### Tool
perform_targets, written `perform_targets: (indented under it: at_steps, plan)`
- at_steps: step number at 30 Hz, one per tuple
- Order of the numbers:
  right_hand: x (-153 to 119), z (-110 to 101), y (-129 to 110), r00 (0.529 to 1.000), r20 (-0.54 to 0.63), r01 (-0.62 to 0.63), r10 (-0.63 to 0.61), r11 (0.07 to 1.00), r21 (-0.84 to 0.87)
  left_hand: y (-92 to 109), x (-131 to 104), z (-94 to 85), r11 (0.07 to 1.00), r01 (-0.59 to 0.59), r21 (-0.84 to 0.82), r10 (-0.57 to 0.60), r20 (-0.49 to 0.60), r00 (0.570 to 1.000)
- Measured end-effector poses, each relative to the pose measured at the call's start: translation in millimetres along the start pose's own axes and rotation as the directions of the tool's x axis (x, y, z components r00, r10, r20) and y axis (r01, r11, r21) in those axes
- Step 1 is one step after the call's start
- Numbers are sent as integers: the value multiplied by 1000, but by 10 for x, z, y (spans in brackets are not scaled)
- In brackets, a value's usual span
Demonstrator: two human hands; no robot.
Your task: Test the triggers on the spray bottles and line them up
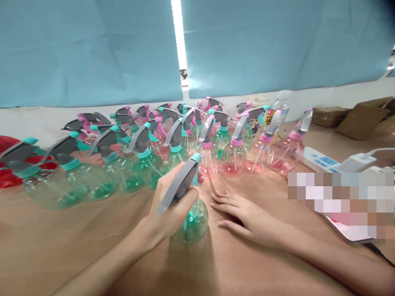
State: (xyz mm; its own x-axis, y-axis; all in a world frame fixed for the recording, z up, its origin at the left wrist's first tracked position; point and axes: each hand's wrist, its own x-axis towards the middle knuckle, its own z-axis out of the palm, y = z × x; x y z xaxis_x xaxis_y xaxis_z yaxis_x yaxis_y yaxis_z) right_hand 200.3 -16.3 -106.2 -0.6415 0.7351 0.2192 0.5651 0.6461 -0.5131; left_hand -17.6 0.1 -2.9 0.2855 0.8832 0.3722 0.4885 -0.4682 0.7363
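My left hand (171, 205) is wrapped round the neck of a green spray bottle (197, 220) with a grey and turquoise trigger head. That bottle stands near the middle of the table, its nozzle pointing away to the upper right. Beside it, my right hand (247, 213) lies flat on the table, fingers stretched toward the bottle but apart from it. Just beyond the hands stand a front row of green spray bottles (131, 176) on the left and pink spray bottles (233, 160) on the right. More bottles behind them are partly hidden.
A white power strip (319, 159) with a plugged-in charger (356, 162) lies at the right, near a blurred-out device (354, 236). Cardboard boxes (364, 119) sit at the back right. A clear labelled bottle (279, 113) stands behind the pink ones. Red plastic (10, 174) shows at the far left.
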Motion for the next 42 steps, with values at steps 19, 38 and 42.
perform_targets:
  at_steps: [19,38,42]
  plan:
    - [11,-7,-12,1000,7,2,-2,1000,-12,-101,-37,57,976,20,-218,-15,23,1000]
    - [5,6,10,1000,-19,24,-24,1000,14,-69,-19,43,979,34,-200,-25,46,999]
    - [4,3,1,1000,-20,14,-13,1000,14,-69,-5,67,978,32,-205,-22,50,999]
